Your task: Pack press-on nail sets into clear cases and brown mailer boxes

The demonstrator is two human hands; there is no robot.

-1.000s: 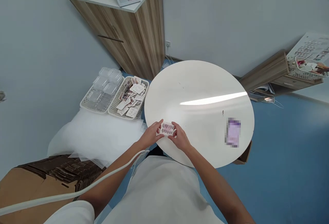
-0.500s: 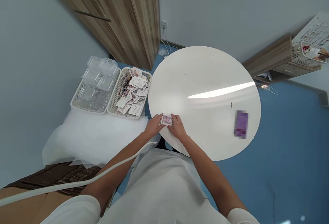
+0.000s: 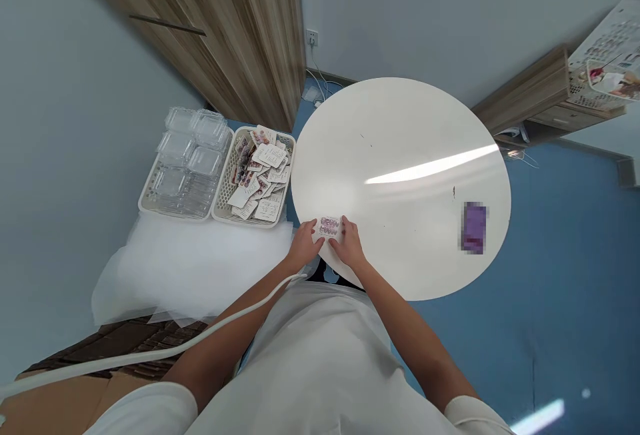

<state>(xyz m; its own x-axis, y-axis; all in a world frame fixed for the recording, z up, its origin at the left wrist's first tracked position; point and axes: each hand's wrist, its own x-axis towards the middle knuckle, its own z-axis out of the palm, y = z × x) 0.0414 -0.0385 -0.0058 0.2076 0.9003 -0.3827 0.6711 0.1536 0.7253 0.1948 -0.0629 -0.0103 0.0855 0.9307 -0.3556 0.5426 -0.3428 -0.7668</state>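
Currently your left hand and right hand flank the nail card, fingers bent close about its sides, though whether they grip it is unclear. It's at the bench's eight o'clock, with the card basket at ten from it; a blurred purple item sits at the bench's four.

A loose white top drapes in soft folds, its short white left sleeve and right sleeve plain; a smooth, white, curved cable shows at left.
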